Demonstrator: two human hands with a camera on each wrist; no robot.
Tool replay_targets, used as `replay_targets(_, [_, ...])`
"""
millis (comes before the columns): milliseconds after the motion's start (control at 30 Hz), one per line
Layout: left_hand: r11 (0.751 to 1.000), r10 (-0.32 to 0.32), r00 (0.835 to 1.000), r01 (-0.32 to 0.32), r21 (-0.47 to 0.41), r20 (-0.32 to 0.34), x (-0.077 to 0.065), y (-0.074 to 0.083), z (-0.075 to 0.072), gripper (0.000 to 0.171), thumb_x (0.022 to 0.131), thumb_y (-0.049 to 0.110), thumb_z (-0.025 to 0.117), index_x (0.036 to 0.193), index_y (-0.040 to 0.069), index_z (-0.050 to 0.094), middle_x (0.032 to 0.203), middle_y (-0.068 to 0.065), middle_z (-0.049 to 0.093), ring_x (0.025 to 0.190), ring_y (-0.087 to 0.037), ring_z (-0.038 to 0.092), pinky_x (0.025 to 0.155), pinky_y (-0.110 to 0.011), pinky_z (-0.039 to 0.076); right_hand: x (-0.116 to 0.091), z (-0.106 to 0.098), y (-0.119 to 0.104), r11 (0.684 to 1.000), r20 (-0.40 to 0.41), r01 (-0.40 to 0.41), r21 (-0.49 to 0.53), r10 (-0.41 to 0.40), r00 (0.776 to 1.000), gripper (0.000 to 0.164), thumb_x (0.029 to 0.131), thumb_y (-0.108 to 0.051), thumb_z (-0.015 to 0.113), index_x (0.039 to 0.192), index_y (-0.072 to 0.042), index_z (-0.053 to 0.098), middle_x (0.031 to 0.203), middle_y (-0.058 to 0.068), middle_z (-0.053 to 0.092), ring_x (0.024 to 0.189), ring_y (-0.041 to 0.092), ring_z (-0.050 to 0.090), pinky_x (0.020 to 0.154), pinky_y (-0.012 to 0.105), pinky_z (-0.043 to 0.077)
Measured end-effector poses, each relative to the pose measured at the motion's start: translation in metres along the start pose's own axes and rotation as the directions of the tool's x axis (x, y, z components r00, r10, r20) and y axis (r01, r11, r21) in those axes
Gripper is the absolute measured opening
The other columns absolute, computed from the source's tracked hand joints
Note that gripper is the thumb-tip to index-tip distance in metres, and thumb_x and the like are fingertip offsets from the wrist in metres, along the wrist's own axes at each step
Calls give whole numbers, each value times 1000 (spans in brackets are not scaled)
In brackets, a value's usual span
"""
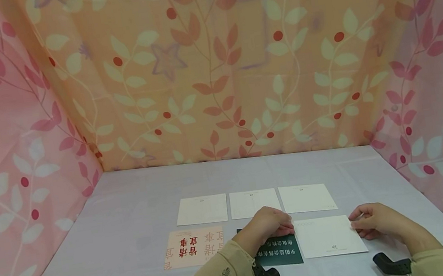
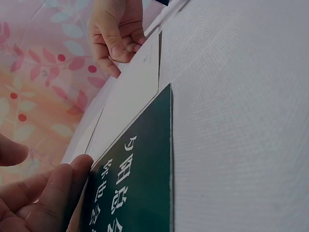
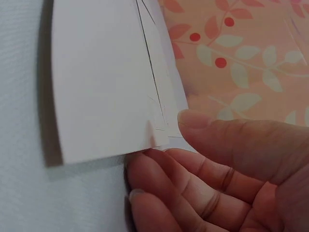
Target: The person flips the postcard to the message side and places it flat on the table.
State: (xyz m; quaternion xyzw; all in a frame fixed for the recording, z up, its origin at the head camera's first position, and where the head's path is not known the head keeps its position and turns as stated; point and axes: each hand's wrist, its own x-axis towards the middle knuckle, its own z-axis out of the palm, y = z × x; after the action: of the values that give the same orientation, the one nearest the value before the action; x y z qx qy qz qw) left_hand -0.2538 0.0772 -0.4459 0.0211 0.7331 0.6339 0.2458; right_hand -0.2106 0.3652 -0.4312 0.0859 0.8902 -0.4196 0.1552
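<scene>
Six cards lie in two rows. My left hand [image 1: 265, 225] is over the dark green postcard [image 1: 282, 253] with white characters. In the left wrist view its fingertips [image 2: 82, 164] touch that card's edge, and the thumb is apart from it. To the right lies a blank white postcard [image 1: 328, 235], small print on its face. My right hand [image 1: 382, 220] is at this card's right edge. Seen from the right wrist, the fingers [image 3: 149, 174] meet the edge from below, while the thumb [image 3: 198, 121] stands off the card. The green card's upper left is hidden under my left hand.
A peach postcard [image 1: 195, 249] with red characters lies at the left of the near row. Behind are three white cards: left [image 1: 202, 210], middle [image 1: 252, 202] and right [image 1: 307, 198]. The white tabletop [image 1: 129, 209] ends at a patterned curtain [image 1: 214, 86].
</scene>
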Motion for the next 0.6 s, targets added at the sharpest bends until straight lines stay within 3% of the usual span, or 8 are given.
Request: replay_targets(600, [1000, 19, 1000, -19, 6, 18, -2, 3, -2, 15, 85, 17, 63, 90, 3, 65, 75, -10, 67, 66, -20, 68, 57, -22, 52, 5, -1, -4, 1000, -41, -20, -24, 19, 999, 28, 79, -19, 71, 98, -1, 61, 70, 5, 62, 65, 18, 59, 61, 30, 53])
